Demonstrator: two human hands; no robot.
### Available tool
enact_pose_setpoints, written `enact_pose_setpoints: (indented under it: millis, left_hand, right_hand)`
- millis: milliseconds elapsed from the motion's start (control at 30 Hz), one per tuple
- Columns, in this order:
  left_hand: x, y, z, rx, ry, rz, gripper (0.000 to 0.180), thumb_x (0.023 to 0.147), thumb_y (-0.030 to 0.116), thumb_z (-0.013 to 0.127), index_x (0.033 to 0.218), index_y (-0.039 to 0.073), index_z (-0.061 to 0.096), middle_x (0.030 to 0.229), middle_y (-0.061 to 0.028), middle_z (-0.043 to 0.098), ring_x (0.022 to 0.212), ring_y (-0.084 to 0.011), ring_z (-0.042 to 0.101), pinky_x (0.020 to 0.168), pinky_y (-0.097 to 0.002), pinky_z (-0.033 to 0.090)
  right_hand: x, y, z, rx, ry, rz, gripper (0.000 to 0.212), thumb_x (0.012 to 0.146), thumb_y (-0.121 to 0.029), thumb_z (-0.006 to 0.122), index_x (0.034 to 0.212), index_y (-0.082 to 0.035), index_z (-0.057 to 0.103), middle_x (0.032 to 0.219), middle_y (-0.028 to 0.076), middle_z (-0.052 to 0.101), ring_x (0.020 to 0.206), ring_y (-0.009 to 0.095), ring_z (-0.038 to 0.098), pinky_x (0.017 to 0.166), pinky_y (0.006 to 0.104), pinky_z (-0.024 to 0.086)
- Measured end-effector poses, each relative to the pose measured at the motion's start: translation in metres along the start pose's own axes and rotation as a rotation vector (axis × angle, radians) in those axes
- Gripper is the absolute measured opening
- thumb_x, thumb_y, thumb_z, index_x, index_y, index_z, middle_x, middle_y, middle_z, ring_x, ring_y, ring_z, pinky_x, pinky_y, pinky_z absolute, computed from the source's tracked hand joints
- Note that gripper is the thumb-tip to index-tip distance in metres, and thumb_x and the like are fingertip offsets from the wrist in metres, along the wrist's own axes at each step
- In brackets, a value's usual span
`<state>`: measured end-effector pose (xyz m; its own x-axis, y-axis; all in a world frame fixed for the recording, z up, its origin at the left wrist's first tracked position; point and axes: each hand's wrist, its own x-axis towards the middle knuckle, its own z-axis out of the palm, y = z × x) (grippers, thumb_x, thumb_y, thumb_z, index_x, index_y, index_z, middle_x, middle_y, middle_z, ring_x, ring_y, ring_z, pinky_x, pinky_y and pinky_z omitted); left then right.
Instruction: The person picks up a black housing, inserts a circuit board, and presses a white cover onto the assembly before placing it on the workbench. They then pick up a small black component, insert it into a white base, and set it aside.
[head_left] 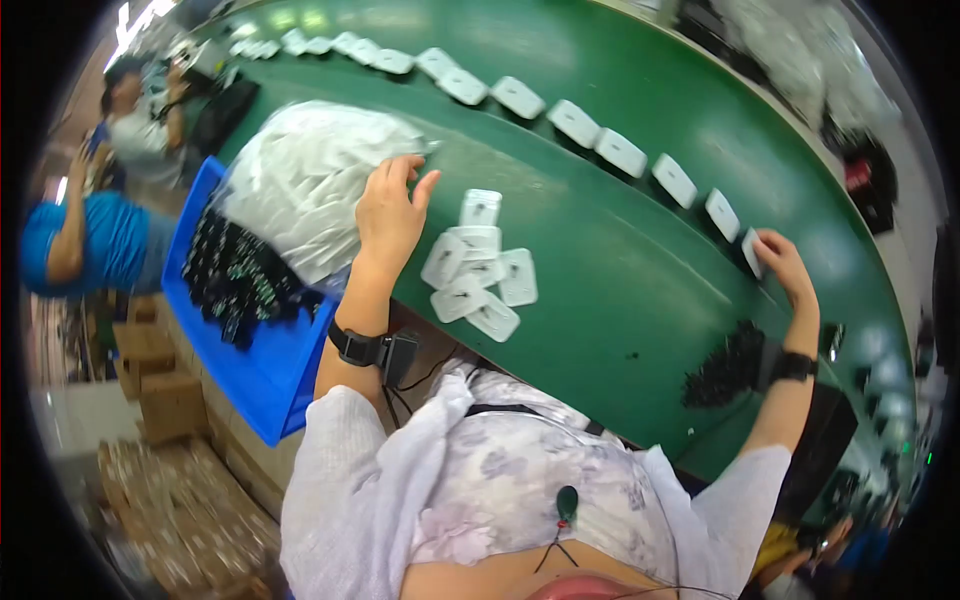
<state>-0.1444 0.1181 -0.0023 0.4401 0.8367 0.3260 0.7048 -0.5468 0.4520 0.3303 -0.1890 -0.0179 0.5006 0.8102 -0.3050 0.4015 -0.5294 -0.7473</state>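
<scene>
My right hand (788,268), stretched out to the right, pinches a white rectangular plastic cover (752,253) at the near end of a long row of similar covers (620,153) on the green table. The left hand (393,208) is raised beside a clear bag of white plastic parts (310,180), its fingers apart with nothing in them. Whether it touches the bag I cannot tell. Between my hands lies a loose pile of white covers (465,270), several with a small dark part at the middle. Near my right forearm is a heap of small black parts (722,370).
A blue bin (262,385) holding black electronic parts (235,270) stands at the table's left edge, partly under the bag. Cardboard boxes (165,385) are on the floor at left. Two people (75,240) are at far left. The green table (600,260) curves away rightward.
</scene>
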Motion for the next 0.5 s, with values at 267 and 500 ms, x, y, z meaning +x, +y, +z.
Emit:
enact_pose_setpoints:
  millis: [267,500]
  left_hand:
    - [0.007,-0.120,-0.080,0.311,0.405,-0.076,0.022,0.083,0.021,0.069,0.098,0.005,0.064,0.093,-0.0103,0.061,0.088,-0.0295,0.057,0.077,-0.0397,0.046]
    - [0.040,-0.133,-0.053,0.416,0.302,0.043,0.032,0.079,0.021,0.070,0.104,0.004,0.062,0.101,-0.0142,0.061,0.095,-0.0334,0.057,0.084,-0.0412,0.046]
  right_hand:
    - [0.006,0.000,-0.005,0.031,0.194,0.005,0.031,0.096,-0.031,0.056,0.114,-0.006,0.063,0.098,0.001,0.065,0.089,0.010,0.058,0.078,0.0244,0.044]
    - [-0.034,0.002,-0.011,0.150,0.466,-0.103,0.032,0.099,-0.031,0.052,0.115,-0.006,0.063,0.104,0.004,0.066,0.090,0.010,0.061,0.078,0.0234,0.045]
